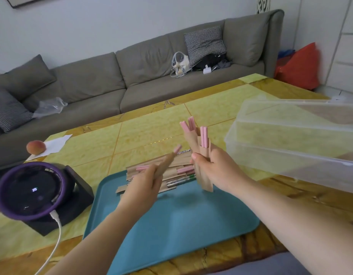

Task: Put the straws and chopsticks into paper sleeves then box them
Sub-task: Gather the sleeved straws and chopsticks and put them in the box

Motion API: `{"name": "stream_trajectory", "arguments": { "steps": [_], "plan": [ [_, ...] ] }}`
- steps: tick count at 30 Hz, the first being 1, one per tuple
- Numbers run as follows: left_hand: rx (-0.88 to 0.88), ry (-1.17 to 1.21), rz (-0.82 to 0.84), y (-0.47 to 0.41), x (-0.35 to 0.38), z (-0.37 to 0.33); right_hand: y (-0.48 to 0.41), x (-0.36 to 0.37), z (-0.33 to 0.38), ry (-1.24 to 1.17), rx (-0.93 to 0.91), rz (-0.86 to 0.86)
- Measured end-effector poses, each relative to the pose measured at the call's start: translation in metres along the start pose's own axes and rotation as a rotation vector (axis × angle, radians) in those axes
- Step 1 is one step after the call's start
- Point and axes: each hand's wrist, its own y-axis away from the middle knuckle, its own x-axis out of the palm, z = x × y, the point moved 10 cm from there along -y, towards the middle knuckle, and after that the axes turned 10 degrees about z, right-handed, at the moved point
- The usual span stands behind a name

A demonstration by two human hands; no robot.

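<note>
My right hand point(211, 171) grips an upright bundle of brown paper sleeves point(201, 153) with pink chopstick ends sticking out of their tops. My left hand point(144, 181) holds one more sleeved pair of pink chopsticks point(167, 161), tilted up to the right and blurred. Behind both hands, a pile of filled sleeves and wrapped straws point(171, 175) lies on the far part of a teal tray point(171, 221). A clear plastic box point(290, 143) stands to the right of the tray, open at the top.
A purple round device on a black stand point(30, 191) with a white cable sits at the left of the yellow table point(151, 128). A peach point(35, 147) rests on white paper at the far left. A grey sofa runs behind the table.
</note>
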Motion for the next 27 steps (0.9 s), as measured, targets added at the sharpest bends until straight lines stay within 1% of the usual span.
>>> {"name": "stream_trajectory", "arguments": {
  "steps": [2,3,7,9,12,15,17,18,19,20,22,24,27],
  "plan": [
    [-0.015,0.205,-0.056,-0.002,-0.007,-0.008,0.002,0.006,-0.009,-0.11,0.045,-0.015],
    [-0.001,0.259,-0.062,-0.004,-0.006,-0.016,0.002,0.009,-0.014,-0.167,0.068,-0.034],
    [0.123,0.321,-0.014,-0.011,0.023,-0.059,0.006,0.025,-0.028,-0.371,0.109,-0.124],
    [0.166,0.285,0.013,-0.011,0.037,-0.073,0.008,0.03,-0.039,-0.475,0.157,-0.183],
    [0.204,0.119,0.073,-0.01,0.049,-0.084,0.011,0.034,-0.065,-0.629,0.293,-0.264],
    [0.243,0.199,0.119,-0.008,0.042,-0.08,0.012,0.038,-0.076,-0.797,0.384,-0.256],
    [0.227,0.208,0.069,-0.012,0.027,-0.064,0.011,0.035,-0.073,-0.908,0.376,-0.265],
    [0.193,0.148,0.025,-0.016,0.019,-0.052,0.011,0.029,-0.07,-0.935,0.349,-0.284],
    [0.137,0.054,0.002,-0.02,0.014,-0.036,0.01,0.022,-0.067,-0.944,0.317,-0.306],
    [0.068,-0.057,0.013,-0.024,0.013,-0.02,0.01,0.016,-0.063,-0.932,0.286,-0.323],
    [-0.013,-0.244,0.115,-0.028,0.021,0.003,0.009,0.005,-0.056,-0.839,0.224,-0.335],
    [-0.025,-0.331,0.17,-0.029,0.026,0.011,0.007,-0.005,-0.048,-0.691,0.165,-0.346],
    [-0.006,-0.395,0.136,-0.03,0.021,0.012,0.007,-0.015,-0.03,-0.469,0.053,-0.354]
  ]
}}
